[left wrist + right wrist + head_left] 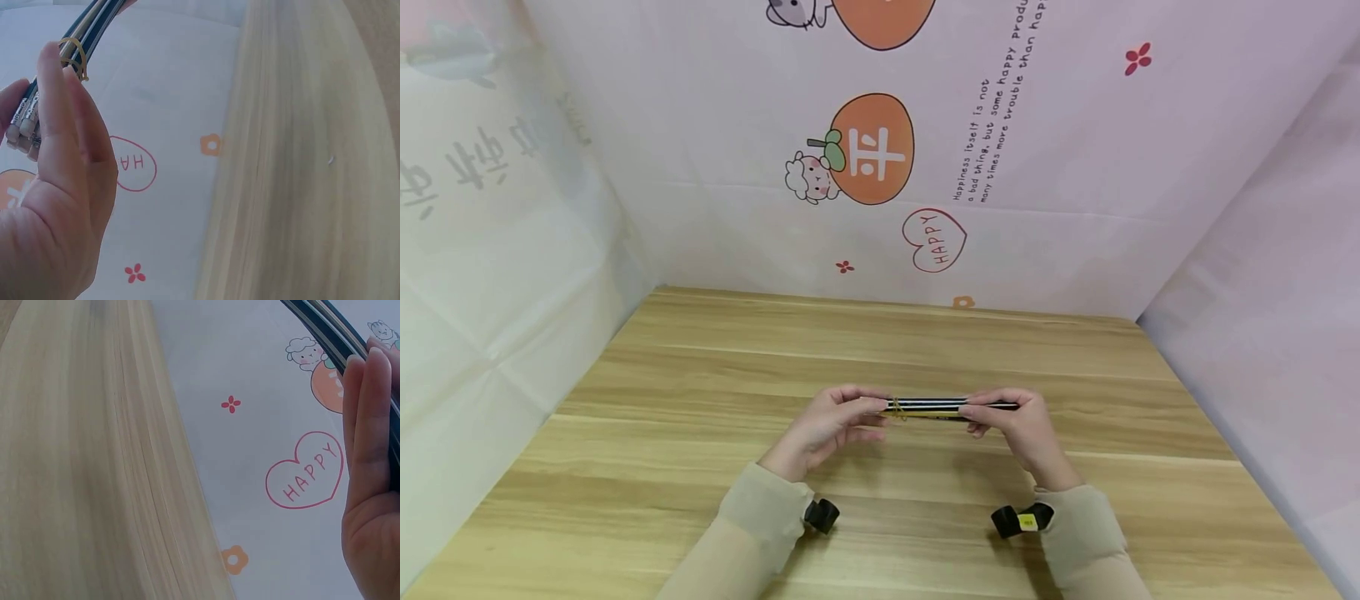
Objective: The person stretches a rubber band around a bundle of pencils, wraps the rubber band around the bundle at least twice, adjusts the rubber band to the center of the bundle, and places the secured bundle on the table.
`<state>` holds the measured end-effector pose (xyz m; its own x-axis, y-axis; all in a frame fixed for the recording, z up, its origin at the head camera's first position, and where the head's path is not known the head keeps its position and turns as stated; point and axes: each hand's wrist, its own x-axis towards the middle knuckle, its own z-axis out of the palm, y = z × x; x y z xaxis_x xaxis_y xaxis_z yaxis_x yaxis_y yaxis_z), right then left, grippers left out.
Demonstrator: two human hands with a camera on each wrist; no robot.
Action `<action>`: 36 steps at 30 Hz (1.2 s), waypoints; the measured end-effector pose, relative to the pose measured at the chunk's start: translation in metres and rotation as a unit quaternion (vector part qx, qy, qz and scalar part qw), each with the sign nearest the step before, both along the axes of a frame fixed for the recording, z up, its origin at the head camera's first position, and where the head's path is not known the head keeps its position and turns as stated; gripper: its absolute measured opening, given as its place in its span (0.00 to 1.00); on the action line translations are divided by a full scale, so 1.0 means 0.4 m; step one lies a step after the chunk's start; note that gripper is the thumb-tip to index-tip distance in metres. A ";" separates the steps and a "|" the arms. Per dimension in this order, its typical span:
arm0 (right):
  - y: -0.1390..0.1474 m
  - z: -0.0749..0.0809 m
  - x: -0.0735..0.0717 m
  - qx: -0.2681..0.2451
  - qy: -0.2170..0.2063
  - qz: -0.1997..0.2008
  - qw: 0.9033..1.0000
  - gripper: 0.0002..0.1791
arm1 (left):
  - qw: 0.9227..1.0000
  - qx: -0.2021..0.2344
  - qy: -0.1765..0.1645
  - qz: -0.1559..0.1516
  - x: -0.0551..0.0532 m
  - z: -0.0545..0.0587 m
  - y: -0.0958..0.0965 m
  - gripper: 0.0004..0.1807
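A bundle of dark striped pencils [931, 405] is held level above the table, stretched between both hands. My left hand [831, 423] grips the left end between thumb and fingers. In the left wrist view, metal ferrules and pale erasers [26, 129] show at that end. A yellowish rubber band [897, 408] goes round the bundle just beside the left fingertips. At the other end my right hand [1021, 421] pinches the pencils, thumb on the near side. The right wrist view shows the dark shafts [325, 334] running past the right fingers; the far tips are hidden there.
Below the hands lies a wood-grain table [895, 350]. A white printed cloth [715, 125] hangs behind it, with more cloth at the left and right sides. Each wrist wears a small black camera, such as the left one [822, 516].
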<state>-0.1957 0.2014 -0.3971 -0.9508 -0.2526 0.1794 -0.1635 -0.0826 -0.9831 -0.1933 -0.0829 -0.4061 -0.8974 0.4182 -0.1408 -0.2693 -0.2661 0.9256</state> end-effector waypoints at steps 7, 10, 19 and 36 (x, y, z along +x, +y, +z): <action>-0.003 -0.001 -0.002 0.001 -0.012 -0.002 1.000 0.14 | 0.999 0.003 0.031 0.015 0.001 0.003 0.012 0.14; -0.006 0.001 -0.001 -0.008 -0.012 -0.001 1.000 0.14 | 0.999 -0.001 0.037 0.032 0.002 0.003 0.023 0.16; -0.015 0.014 0.010 -0.053 -0.008 0.011 0.999 0.16 | 0.996 -0.002 0.056 0.069 0.011 0.002 0.038 0.19; -0.084 0.012 0.030 -0.100 -0.037 0.011 0.994 0.17 | 0.992 0.047 0.052 0.106 0.023 -0.006 0.068 0.12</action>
<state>-0.1837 0.1678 -0.3923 -0.9579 -0.2397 0.1583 -0.0880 -0.2796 -0.9561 -0.1841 -0.0559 -0.4083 -0.9740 0.2260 -0.0118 -0.1020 -0.3919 0.9143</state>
